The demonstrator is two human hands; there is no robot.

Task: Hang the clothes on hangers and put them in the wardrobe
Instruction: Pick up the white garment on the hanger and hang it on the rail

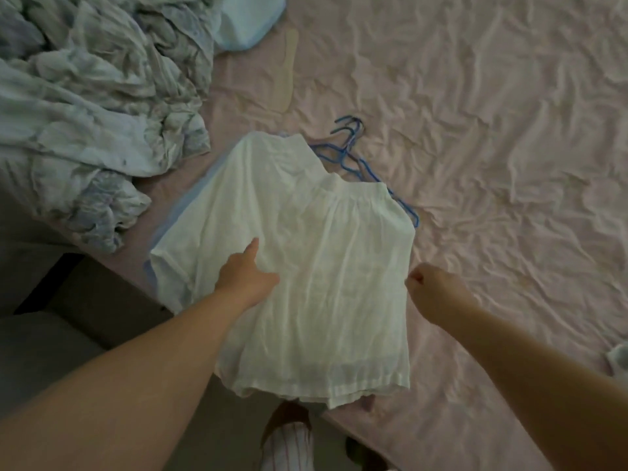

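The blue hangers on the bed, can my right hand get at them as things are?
Probably yes. The blue hangers lie partly uncovered past the white garment, and nothing stands between them and the right hand, though its fingers pinch the garment's edge.

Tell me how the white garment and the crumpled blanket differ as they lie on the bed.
The white garment is spread nearly flat; the blanket is bunched in a heap. The garment is plain white, while the blanket is pale blue-grey with a faint pattern. The left hand rests on the garment and the right hand pinches its edge; neither touches the blanket. Both lie on the pink sheet.
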